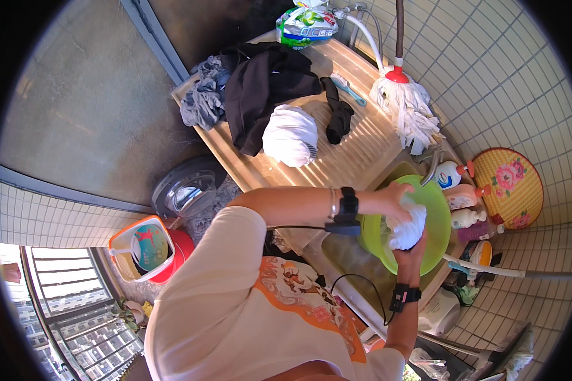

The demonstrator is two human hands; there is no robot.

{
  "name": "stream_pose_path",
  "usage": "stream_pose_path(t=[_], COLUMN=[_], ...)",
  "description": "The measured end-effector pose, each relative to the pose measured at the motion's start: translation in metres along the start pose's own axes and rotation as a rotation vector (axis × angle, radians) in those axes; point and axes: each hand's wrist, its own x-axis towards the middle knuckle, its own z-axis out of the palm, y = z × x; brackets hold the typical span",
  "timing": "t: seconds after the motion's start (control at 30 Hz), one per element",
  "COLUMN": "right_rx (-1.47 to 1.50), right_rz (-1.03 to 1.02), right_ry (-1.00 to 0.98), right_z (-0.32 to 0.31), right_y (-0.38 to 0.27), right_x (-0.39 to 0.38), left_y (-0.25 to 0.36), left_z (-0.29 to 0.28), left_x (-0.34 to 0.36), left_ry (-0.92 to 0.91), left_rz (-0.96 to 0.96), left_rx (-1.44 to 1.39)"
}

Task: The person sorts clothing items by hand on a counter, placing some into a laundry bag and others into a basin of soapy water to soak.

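A bunched white cloth (408,227) is held over a lime-green basin (440,216) that sits in the sink (343,263). From above, my left hand (394,200) is closed on the cloth's upper end. My right hand (414,249) grips its lower end, with the fingers partly hidden by the fabric. The cloth's exact kind cannot be made out. On the ribbed washboard counter (368,143) beyond my left arm lie a rolled white garment (290,134), a black garment (267,82), a small black cloth piece (338,114) and a grey-blue crumpled cloth (204,92).
A scrub brush (348,89) lies near a hanging string mop (407,105). Several bottles (462,195) and a round woven fan (510,187) line the tiled wall. A detergent bag (305,26) stands at the far end. At left are a front-loading washer door (187,190) and a bucket (183,251).
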Motion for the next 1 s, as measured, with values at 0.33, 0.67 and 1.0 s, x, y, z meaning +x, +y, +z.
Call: stream_pose_path(t=[0.33, 0.67, 1.0], right_rx=[0.100, 0.136, -1.295], right_rz=[0.111, 0.101, 0.035], right_ry=[-0.019, 0.023, 0.023], right_z=[0.124, 0.226, 0.222], right_y=[0.105, 0.192, 0.232], right_x=[-0.017, 0.028, 0.060], left_y=[0.037, -0.028, 0.002], left_z=[-0.228, -0.315, -0.413], left_x=[-0.121, -0.176, -0.200], left_ry=[0.086, -0.204, -0.122], left_rz=[0.060, 0.011, 0.080], left_rx=[0.926, 1.184, 0.322])
